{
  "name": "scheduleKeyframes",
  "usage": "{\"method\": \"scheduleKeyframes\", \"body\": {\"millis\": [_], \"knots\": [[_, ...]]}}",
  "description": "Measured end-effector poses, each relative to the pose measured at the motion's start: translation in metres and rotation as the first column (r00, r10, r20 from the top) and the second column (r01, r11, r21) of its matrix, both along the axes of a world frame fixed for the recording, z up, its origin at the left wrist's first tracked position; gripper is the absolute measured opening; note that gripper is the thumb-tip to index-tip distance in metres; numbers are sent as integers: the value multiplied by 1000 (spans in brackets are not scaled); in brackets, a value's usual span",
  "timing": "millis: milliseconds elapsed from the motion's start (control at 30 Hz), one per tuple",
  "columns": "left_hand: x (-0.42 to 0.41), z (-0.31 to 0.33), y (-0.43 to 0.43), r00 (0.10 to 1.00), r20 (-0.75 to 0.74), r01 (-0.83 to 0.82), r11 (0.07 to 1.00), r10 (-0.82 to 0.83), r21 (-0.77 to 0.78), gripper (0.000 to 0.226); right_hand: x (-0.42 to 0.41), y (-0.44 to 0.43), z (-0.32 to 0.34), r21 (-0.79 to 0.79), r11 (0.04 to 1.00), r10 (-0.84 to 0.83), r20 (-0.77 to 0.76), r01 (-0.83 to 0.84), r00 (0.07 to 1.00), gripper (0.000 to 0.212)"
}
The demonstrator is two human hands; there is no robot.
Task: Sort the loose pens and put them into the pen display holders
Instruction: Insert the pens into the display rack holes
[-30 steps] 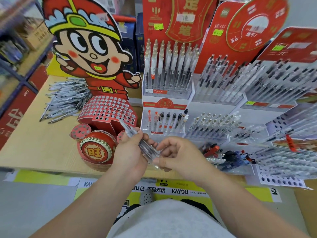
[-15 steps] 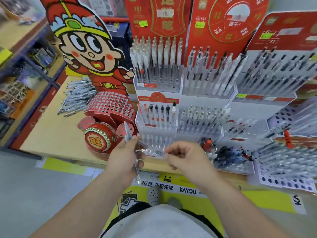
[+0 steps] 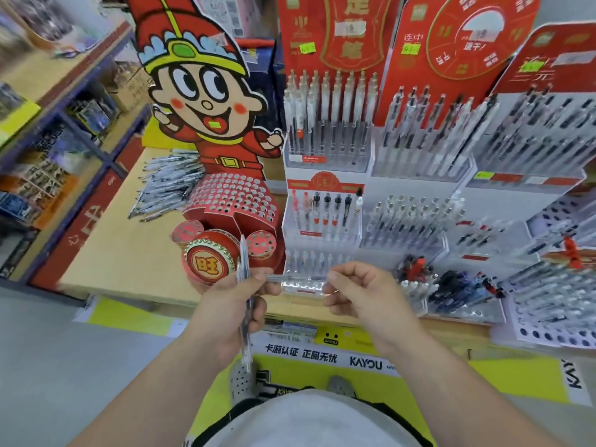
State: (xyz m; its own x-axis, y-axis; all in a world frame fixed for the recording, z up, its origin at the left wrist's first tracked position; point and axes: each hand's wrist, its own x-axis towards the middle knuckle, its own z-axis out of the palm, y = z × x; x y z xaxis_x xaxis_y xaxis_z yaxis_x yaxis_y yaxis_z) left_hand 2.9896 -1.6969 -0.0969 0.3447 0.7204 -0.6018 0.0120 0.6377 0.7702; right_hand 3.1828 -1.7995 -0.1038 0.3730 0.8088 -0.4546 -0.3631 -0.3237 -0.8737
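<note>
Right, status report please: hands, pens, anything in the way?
Left hand grips upright pen. Right hand pinches clear pen, level between hands. Nothing blocking holders.

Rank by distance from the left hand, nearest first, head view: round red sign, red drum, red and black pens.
1. Red drum, just behind the left hand.
2. Red and black pens, middle tier.
3. Round red sign, top right.
</note>
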Motion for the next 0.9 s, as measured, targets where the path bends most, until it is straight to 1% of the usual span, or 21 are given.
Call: {"method": "scheduleKeyframes", "body": {"millis": [133, 233, 300, 400, 467, 600, 700, 767, 900], "knots": [[-21, -9, 25, 995, -15, 95, 993, -96, -65, 29, -15, 14, -1, -18, 991, -132, 23, 132, 991, 6], [-37, -8, 50, 985, -15, 167, 977, -171, -131, 23, -27, 24, -2, -27, 971, -236, 99, 239, 967, 7], [-47, -4, 70, 972, 22, 233, 958, -233, -169, 20, -34, 29, -5, -38, 954, -289, 166, 299, 943, 7], [-60, 5, 100, 938, 125, 343, 918, -323, -200, 23, -44, 35, -8, -38, 929, -346, 266, 368, 900, 6], [-67, 7, 115, 923, 175, 373, 906, -342, -201, 24, -53, 40, -11, -43, 916, -357, 362, 398, 861, 8], [-74, 4, 126, 928, 189, 358, 909, -321, -212, 24, -65, 53, -17, -105, 910, -268, 590, 402, 762, 7], [-72, -2, 128, 935, 152, 347, 910, -319, -228, 20, -66, 61, -23, -154, 916, -175, 679, 371, 713, 9], [-69, -5, 129, 946, 115, 322, 918, -303, -230, 16, -63, 64, -26, -175, 928, -94, 742, 328, 664, 12], [-59, -6, 132, 959, 38, 282, 941, -280, -189, 11, -59, 70, -31, -193, 957, 31, 812, 218, 583, 17]]}}
